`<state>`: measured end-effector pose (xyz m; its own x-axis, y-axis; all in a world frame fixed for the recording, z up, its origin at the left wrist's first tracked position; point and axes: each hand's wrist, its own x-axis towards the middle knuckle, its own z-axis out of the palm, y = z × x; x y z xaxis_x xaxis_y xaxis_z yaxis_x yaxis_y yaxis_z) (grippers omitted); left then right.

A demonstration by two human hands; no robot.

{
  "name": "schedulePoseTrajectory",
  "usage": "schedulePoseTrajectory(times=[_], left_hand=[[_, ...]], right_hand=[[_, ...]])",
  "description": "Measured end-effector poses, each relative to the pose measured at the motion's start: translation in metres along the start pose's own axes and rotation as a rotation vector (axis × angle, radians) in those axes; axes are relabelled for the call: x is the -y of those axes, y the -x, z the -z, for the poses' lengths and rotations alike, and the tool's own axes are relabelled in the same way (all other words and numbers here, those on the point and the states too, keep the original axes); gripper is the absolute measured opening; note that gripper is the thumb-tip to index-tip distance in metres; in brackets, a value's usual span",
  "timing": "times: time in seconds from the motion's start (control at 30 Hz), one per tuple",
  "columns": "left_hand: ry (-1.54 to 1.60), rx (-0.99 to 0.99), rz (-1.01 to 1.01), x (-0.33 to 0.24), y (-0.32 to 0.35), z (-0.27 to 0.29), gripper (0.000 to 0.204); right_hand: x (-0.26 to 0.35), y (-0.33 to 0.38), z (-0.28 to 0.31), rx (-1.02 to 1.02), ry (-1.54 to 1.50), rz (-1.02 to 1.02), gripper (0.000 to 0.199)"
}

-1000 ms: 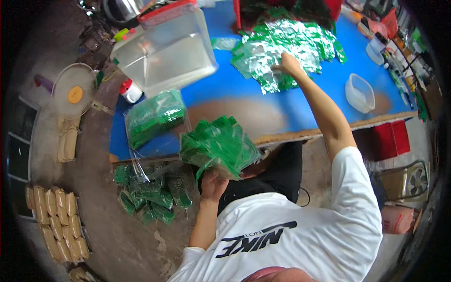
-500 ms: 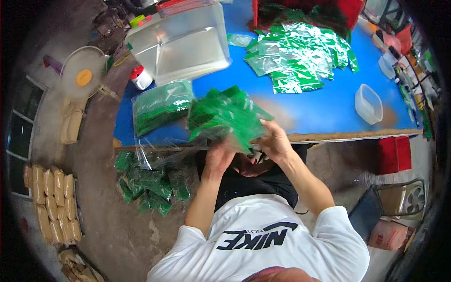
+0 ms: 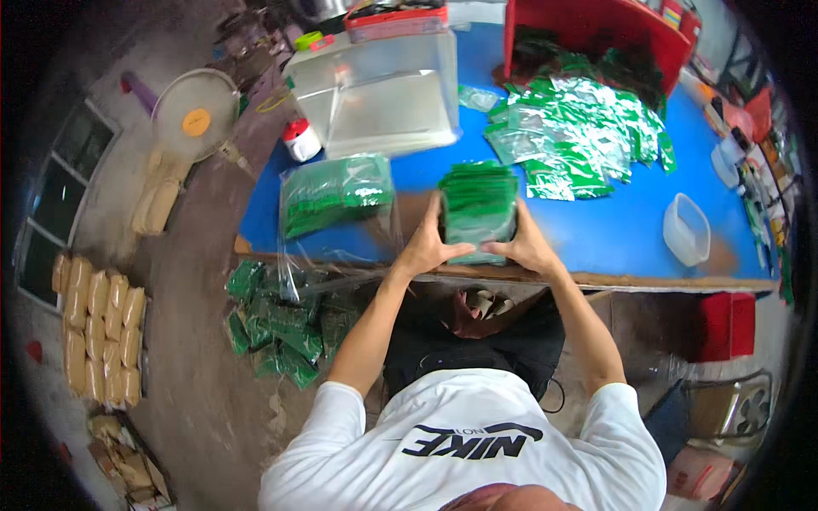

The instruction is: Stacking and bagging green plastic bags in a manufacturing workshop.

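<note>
At the front edge of the blue table, midway along its length, a stack of green packets is gripped between both hands; its left side is clasped by the left hand, its right side by the right hand; the fingers are laid along the flanks, both thumbs are brought in at the near end, tips pointed toward each other; the packets are lined up, green at the far end, paler and clear at the near end; whether the stack is borne by the table or held just above it cannot be told.

To the left, a clear bag is filled with rows of green packets; its loose mouth is draped over the table edge; behind it, a white bottle with red cap is set just beside a clear plastic bin; beyond the stack and to the right, a loose heap of green and silver packets is spread out from a red box; a clear tub is placed near the right end; on the floor below left, bagged green packs are piled.
</note>
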<state>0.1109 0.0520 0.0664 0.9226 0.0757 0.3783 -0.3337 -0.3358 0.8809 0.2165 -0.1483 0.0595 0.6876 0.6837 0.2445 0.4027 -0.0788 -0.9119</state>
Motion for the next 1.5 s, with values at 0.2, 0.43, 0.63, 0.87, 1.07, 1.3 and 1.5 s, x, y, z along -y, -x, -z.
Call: schedulePoseTrajectory(times=[0.2, 0.43, 0.63, 0.87, 1.07, 1.3, 1.5], left_hand=[[0.156, 0.023, -0.079, 0.018, 0.011, -0.016, 0.078], [0.292, 0.01, 0.008, 0.01, -0.009, -0.014, 0.13], [0.25, 0.003, 0.023, 0.019, -0.012, -0.007, 0.114], [0.075, 0.04, 0.219, 0.025, 0.0, -0.005, 0.091], [-0.032, -0.138, -0.016, 0.023, 0.005, -0.017, 0.115], [-0.111, -0.093, -0.01, 0.031, 0.009, -0.021, 0.114], [0.045, -0.015, 0.109, -0.009, 0.03, -0.003, 0.092]], right_hand=[[0.003, 0.006, -0.014, -0.013, -0.029, -0.049, 0.108], [0.001, 0.003, -0.004, 0.014, 0.131, 0.116, 0.118], [0.007, -0.008, -0.005, 0.034, 0.134, 0.034, 0.105], [-0.005, -0.007, -0.007, 0.234, 0.212, 0.114, 0.116], [0.01, 0.006, -0.011, 0.136, 0.395, 0.13, 0.069], [-0.006, 0.008, -0.011, 0.111, 0.271, 0.083, 0.067], [0.061, 0.024, -0.008, 0.07, 0.224, 0.121, 0.066]])
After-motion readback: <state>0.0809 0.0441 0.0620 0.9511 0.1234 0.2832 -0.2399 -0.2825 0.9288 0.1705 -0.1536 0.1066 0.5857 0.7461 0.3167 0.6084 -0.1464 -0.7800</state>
